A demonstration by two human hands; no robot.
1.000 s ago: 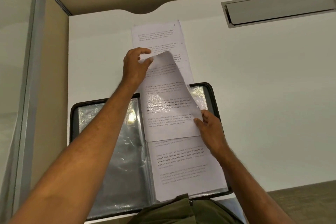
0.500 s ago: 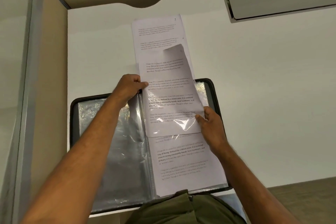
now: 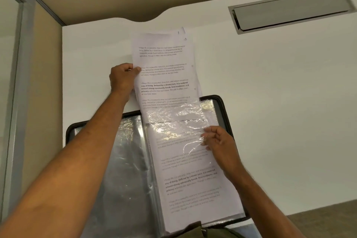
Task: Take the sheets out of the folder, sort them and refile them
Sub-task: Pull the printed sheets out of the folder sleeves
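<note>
The white printed paper sheets [image 3: 164, 67] at upper centre look matt and slightly creased. The clear plastic sleeves [image 3: 123, 160] of the black-rimmed display folder [image 3: 222, 102] are glossy and crinkled, throwing glare. The white table top [image 3: 270, 92] is smooth and matt; its grey metal cable hatch [image 3: 289, 8], upper right, has a brushed sheen.

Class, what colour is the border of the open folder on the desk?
Black, or very dark; the folder's border shows best in the head view.

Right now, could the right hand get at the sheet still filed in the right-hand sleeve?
Probably yes. The right hand already pinches the sleeve over that sheet, and nothing lies on top. The left hand grips the half-pulled sheet further up.
</note>
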